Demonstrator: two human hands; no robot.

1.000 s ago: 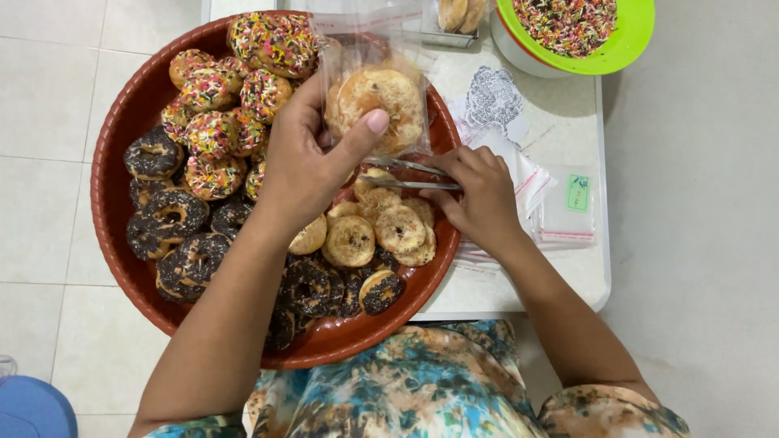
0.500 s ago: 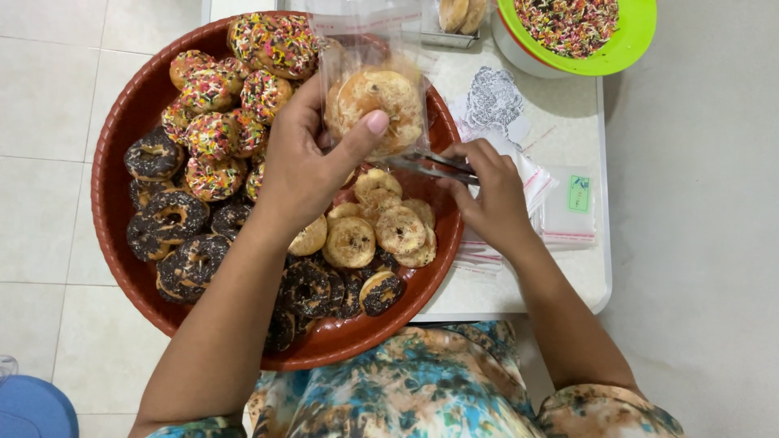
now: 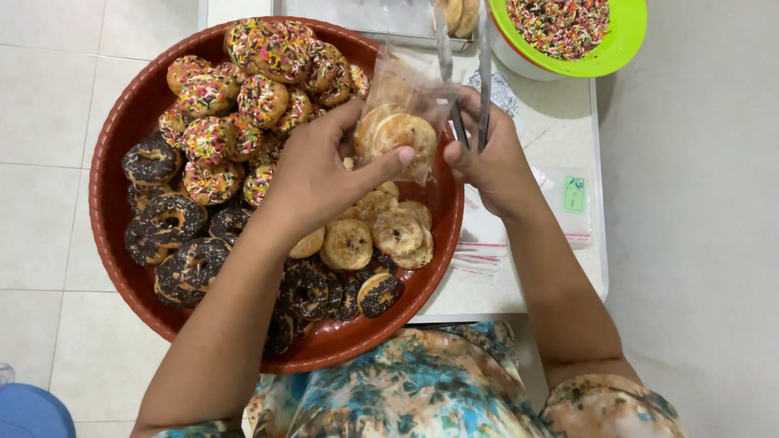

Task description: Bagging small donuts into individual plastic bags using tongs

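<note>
The left hand (image 3: 324,174) pinches a clear bag (image 3: 402,105) with a plain doughnut (image 3: 398,134) inside, holding it above the far right rim of the big red tray (image 3: 109,146). The right hand (image 3: 491,158) has its grip pressed around metal tongs (image 3: 464,65), tips pointing toward the table's far edge. The bagging step looks in hand: one doughnut is in. Next calls for freeing the tongs and closing the bag's mouth.
</note>
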